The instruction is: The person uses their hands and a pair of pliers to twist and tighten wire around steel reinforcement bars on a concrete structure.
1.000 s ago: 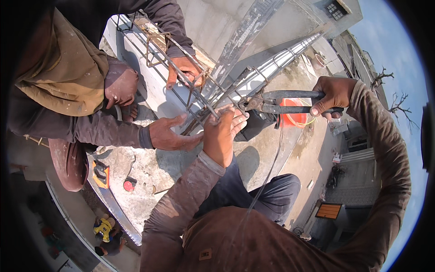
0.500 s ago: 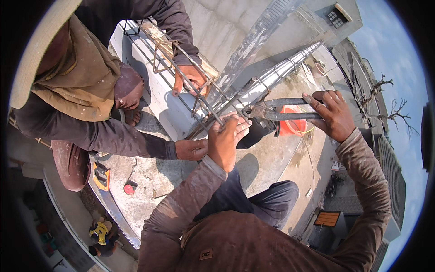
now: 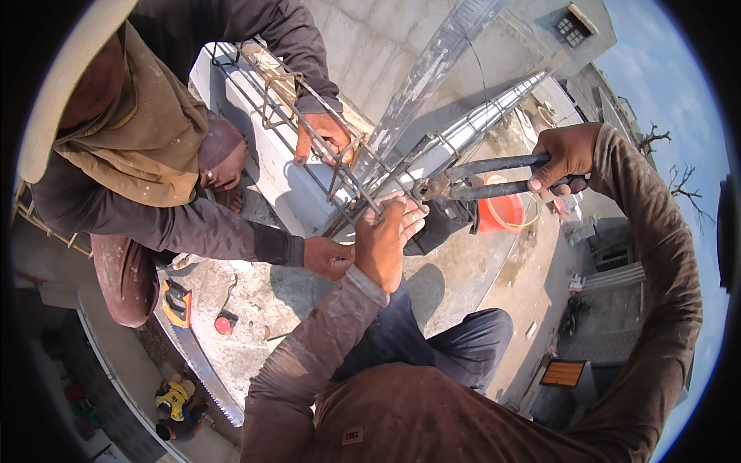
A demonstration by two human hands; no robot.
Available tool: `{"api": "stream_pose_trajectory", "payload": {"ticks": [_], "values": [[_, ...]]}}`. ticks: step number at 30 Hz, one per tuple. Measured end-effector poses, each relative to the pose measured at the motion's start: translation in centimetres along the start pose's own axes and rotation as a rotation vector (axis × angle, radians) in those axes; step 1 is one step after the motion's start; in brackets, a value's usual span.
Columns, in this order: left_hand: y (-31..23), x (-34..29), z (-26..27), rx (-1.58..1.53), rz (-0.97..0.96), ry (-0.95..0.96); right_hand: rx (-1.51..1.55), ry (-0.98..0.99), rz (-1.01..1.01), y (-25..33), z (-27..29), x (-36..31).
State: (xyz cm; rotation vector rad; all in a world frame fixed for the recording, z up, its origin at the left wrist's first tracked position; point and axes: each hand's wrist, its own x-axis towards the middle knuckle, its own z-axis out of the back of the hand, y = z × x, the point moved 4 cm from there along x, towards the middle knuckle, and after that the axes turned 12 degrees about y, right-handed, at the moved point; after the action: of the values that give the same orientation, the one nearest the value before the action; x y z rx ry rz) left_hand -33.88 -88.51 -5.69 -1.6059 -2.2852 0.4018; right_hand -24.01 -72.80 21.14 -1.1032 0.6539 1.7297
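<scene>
My right hand (image 3: 563, 158) is closed around the dark handles of long-handled pincers (image 3: 494, 189). Their rusty jaws are at the end of a rebar cage (image 3: 297, 123), next to my left hand (image 3: 386, 239). That hand is closed on the end of a steel bar of the cage, its fingers partly hiding the bar. What the jaws bite, if anything, is too small to tell. Across from me, a co-worker in a wide hat rests one hand (image 3: 324, 139) on the cage and holds the other hand (image 3: 328, 257) near my left wrist.
The cage runs along a white beam-like block (image 3: 266, 166). A red bucket (image 3: 500, 210) and a black bag-like thing (image 3: 436, 224) are beyond my knees. A handsaw (image 3: 193, 347) and a red round tool (image 3: 225, 324) lie on the concrete at left. Two people crouch at lower left.
My right hand has turned over, its elbow swinging up and outward, and the pincers' handles have tilted upward. My left hand stays at the bar. The co-worker's hands have barely moved.
</scene>
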Motion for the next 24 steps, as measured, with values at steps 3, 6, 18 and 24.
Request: {"api": "stream_pose_trajectory", "payload": {"ticks": [3,6,18,24], "values": [[-0.2,-0.1,-0.6,0.034,0.007,-0.023,-0.175,0.002,-0.070,0.8,-0.2,-0.6],[-0.5,-0.2,-0.1,0.052,0.010,-0.051,-0.764,-0.402,0.189,2.5,-1.2,-0.3],[-0.6,-0.1,-0.2,0.012,-0.029,0.033,-1.273,-1.013,0.458,1.3,-3.7,-1.9],[-0.7,-0.2,-0.2,0.000,-0.019,-0.024,-0.889,-0.606,0.380,3.2,-1.6,-1.5]]}}
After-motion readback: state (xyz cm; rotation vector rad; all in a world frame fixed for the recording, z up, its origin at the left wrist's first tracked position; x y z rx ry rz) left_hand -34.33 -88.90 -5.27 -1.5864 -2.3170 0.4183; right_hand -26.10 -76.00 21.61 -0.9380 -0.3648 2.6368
